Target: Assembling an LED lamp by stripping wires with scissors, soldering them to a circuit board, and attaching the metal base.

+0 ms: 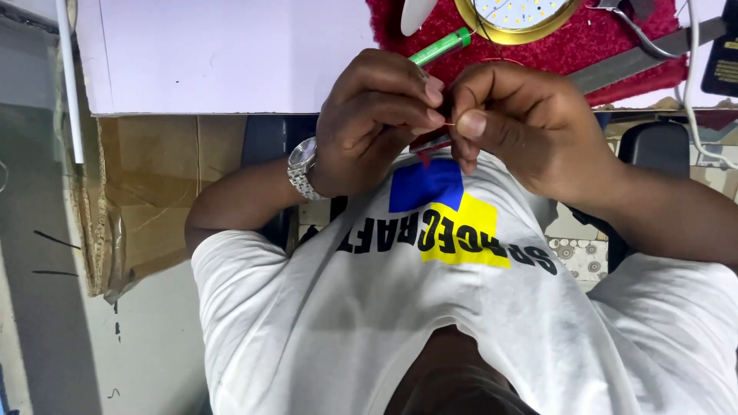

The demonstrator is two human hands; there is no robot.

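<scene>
My left hand (373,123), with a metal watch on its wrist, is held close to my chest. It grips a green pen-like tool (442,46) that sticks up toward the table, and its fingertips pinch a thin red wire (448,124). From the other side, the thumb and forefinger of my right hand (523,127) pinch the same wire. The fingertips of both hands nearly touch. A small red-tipped item (424,156) shows just under the fingers; I cannot tell what it is.
A round gold-rimmed LED lamp panel (492,32) lies on a red fuzzy mat (584,46) on the table. Grey-handled pliers (642,38), a white cable (696,115) and a black device (723,65) lie to the right. A white board (223,54) and cardboard (154,192) are on the left.
</scene>
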